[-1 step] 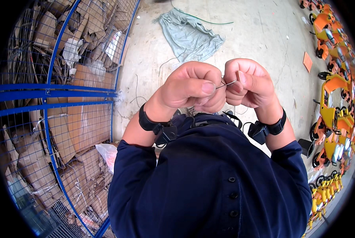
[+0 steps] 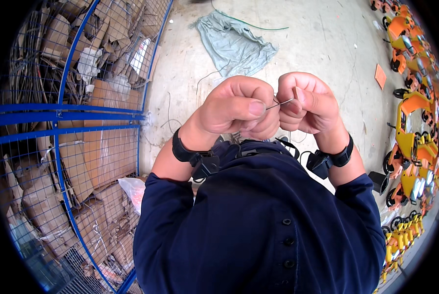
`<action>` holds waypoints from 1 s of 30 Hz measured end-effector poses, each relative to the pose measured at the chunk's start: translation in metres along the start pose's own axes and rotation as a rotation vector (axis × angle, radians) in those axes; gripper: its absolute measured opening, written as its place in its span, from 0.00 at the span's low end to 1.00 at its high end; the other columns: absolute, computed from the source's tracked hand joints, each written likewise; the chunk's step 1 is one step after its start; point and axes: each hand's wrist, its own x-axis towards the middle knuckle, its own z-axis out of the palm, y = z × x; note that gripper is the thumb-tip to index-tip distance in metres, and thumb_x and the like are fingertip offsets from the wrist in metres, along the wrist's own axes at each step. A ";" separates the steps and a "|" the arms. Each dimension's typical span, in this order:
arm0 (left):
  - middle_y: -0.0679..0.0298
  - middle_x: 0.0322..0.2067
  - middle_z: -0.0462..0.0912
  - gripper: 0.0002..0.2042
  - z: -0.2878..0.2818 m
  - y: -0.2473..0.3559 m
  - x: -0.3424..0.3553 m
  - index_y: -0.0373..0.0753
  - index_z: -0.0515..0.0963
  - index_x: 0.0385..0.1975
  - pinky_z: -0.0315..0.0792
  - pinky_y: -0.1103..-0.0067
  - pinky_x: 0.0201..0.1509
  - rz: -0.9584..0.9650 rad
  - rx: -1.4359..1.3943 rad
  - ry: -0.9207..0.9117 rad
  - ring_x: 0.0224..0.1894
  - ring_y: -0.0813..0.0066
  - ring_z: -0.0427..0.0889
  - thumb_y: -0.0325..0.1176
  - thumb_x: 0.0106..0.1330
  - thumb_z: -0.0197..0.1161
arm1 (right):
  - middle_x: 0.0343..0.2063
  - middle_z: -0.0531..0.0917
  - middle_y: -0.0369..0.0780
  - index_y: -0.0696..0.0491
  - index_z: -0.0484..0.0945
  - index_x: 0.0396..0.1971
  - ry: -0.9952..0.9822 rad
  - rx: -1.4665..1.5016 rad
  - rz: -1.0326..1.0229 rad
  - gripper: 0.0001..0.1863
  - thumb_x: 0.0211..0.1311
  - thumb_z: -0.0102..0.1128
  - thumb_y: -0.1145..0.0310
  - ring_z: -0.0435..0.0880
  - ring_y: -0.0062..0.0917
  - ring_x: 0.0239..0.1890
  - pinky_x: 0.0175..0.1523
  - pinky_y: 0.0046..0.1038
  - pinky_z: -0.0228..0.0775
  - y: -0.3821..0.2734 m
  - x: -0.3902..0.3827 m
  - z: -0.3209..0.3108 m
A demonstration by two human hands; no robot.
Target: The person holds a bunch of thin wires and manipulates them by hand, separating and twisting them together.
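Observation:
Both of my hands are raised close together in front of my waist, knuckles nearly touching. A thin, dark piece of wire (image 2: 281, 104) spans the small gap between them. My left hand (image 2: 236, 105) is closed, its thumb pressing the wire against the curled fingers. Pinched between thumb and forefinger, the other end sits in my right hand (image 2: 311, 102), with the remaining fingers curled in. The parts of the wire inside both fists are hidden.
At left stands a blue mesh cage (image 2: 67, 116) full of flattened cardboard (image 2: 104, 152). A grey-green cloth or sack (image 2: 234, 44) lies on the concrete floor ahead, near loose wire strands (image 2: 169, 115). Yellow and orange small ride-on bikes (image 2: 406, 127) line the right, by an orange flat piece (image 2: 380, 77).

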 end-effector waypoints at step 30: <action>0.64 0.31 0.80 0.04 -0.001 0.011 -0.002 0.39 0.75 0.33 0.71 0.79 0.37 0.178 1.497 0.373 0.32 0.72 0.78 0.27 0.61 0.61 | 0.29 0.79 0.31 0.57 0.77 0.33 0.416 -1.116 -0.128 0.07 0.67 0.55 0.70 0.71 0.11 0.29 0.32 0.16 0.64 -0.019 -0.010 0.008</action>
